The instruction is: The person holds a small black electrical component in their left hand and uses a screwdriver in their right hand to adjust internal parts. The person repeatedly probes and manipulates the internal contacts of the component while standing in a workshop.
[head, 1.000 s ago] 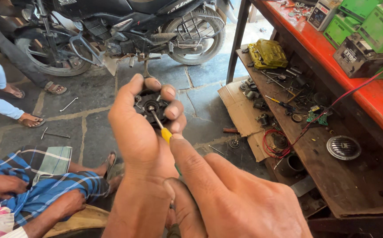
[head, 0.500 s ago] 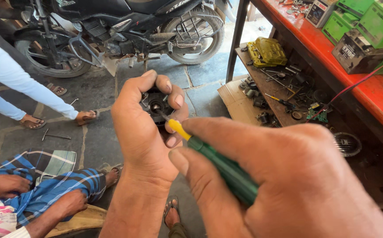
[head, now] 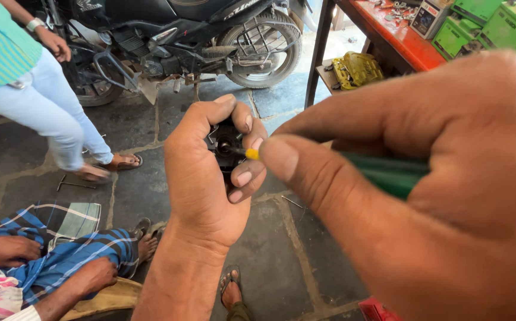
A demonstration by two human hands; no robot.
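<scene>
The left hand (head: 207, 178) grips a small black part (head: 225, 145) while the right hand (head: 424, 178) clasps a green screwdriver (head: 383, 173), tip in the part, apparently mid-turn and needing steady pressure.

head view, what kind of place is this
Probably a roadside motorcycle repair shop: a parked motorcycle, a red workbench with green boxes, and a screwdriver in hand.

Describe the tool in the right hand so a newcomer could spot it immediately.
Start at the big right hand filling the picture's right side. From its grip a screwdriver points left into the small black part held by the left hand. Its green handle with a yellow collar sets it apart.
</scene>
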